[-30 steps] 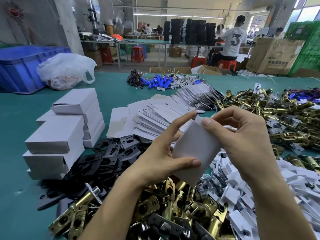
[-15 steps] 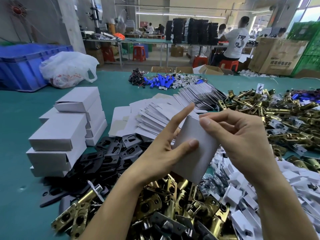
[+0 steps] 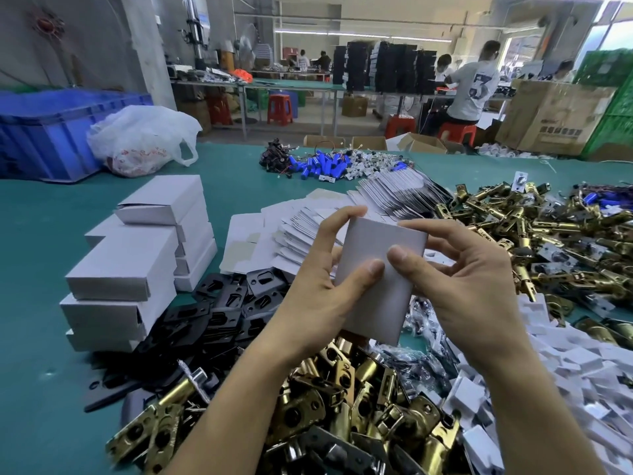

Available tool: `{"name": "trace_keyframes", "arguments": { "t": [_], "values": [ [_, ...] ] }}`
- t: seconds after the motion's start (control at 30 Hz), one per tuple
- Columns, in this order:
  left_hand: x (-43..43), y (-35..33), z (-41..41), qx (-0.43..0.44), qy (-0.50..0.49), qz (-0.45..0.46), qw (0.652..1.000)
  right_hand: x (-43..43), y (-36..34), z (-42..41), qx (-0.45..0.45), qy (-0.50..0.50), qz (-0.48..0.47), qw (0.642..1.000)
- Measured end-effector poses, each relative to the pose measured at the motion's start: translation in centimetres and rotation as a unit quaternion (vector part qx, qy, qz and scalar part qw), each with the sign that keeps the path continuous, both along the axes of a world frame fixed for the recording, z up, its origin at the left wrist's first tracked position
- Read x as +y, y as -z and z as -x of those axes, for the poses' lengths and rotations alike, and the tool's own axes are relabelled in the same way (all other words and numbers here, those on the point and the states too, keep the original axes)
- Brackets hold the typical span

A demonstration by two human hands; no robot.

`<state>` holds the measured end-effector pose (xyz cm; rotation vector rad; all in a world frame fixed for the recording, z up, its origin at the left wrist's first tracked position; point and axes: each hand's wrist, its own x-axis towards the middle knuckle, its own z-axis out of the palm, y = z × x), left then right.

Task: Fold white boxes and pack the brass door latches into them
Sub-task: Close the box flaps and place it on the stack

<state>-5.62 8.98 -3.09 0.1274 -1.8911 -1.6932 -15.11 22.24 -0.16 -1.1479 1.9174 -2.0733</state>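
Gripping plain white box (image 3: 376,279), both hands

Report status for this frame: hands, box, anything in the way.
Hands: left hand grips the white box by its left edge, right hand pinches its front. Box held up over the brass latches, inside not visible. Nothing blocking the hands.

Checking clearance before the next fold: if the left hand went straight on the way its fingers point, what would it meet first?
Probably the fanned flat white box blanks just beyond the left hand, which holds the white box. The hand may be raised above them; depth is unclear.
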Motion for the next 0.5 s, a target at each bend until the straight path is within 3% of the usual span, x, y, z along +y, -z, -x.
{"name": "trace_keyframes", "arguments": {
  "t": [0.1,0.2,0.27,0.33,0.43,0.5],
  "values": [
    [0.2,-0.5,0.1,-0.017,-0.094,0.132,0.987,-0.1,0.1,0.0,-0.026,0.039,0.027,0.999],
    [1.0,-0.8,-0.2,-0.062,-0.130,0.309,0.940,-0.5,0.2,0.1,-0.103,0.072,0.071,0.990],
    [1.6,-0.8,-0.5,-0.085,-0.141,0.382,0.909,-0.8,0.1,-0.1,-0.138,0.064,0.084,0.985],
    [1.6,-0.9,-0.8,-0.083,-0.171,0.394,0.899,-1.0,-0.1,-0.5,-0.166,0.037,0.083,0.982],
    [0.3,-1.3,-1.7,-0.087,-0.241,0.337,0.906,-1.5,-0.1,-0.9,-0.216,-0.030,0.063,0.974],
    [-1.2,-1.5,-2.8,-0.116,-0.321,0.323,0.883,-1.7,0.1,-0.9,-0.218,-0.044,0.016,0.975]
  ]
}}
